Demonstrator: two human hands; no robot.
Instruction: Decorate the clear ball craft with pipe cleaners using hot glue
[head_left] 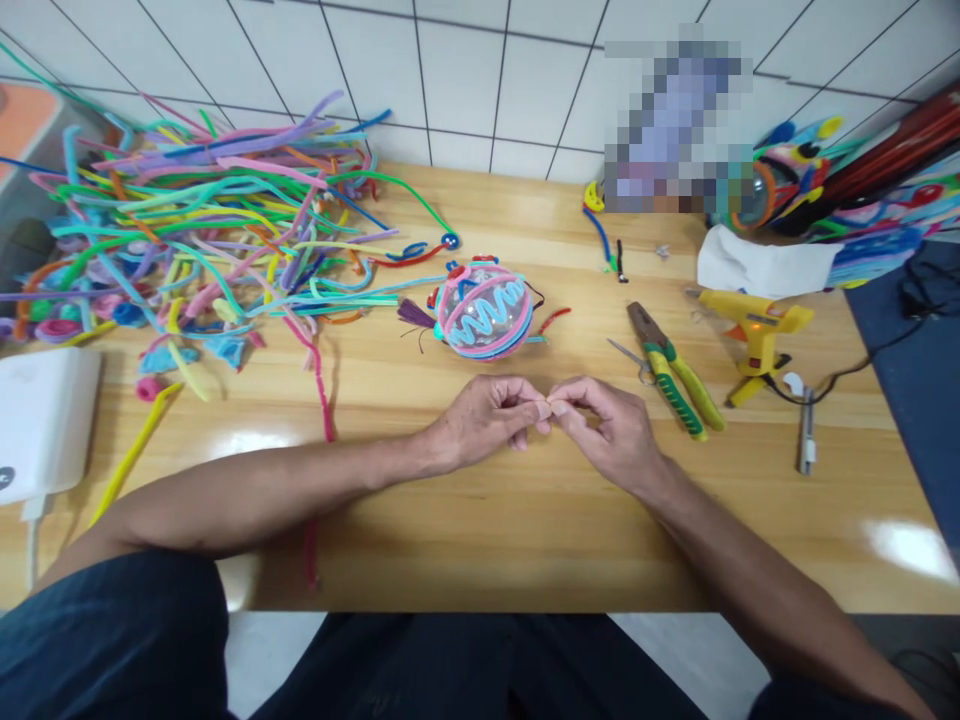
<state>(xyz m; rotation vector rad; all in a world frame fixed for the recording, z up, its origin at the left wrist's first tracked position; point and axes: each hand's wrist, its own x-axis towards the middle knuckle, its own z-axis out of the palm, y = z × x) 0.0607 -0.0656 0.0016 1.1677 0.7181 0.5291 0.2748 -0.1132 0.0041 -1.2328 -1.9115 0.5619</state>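
My left hand (495,418) and my right hand (604,425) meet fingertip to fingertip over the wooden table. Both are closed in a pinch, and whatever tiny thing they hold is too small to make out. Just beyond them lies a clear round ornament (484,310) wrapped in pink and blue pipe cleaners, with a light-blue zigzag on its side. A dark purple tassel (416,315) sticks out at its left end. To the right of my right hand rest pliers (667,370) with green and yellow handles, with small scissors (637,362) beside them.
A tangled heap of colourful pipe cleaners (202,220) covers the back left. At the right are a yellow glue gun (765,335) with a cord, a utility knife (807,432) and white paper (765,262). A white power bank (49,420) sits at the left edge; tiled wall behind.
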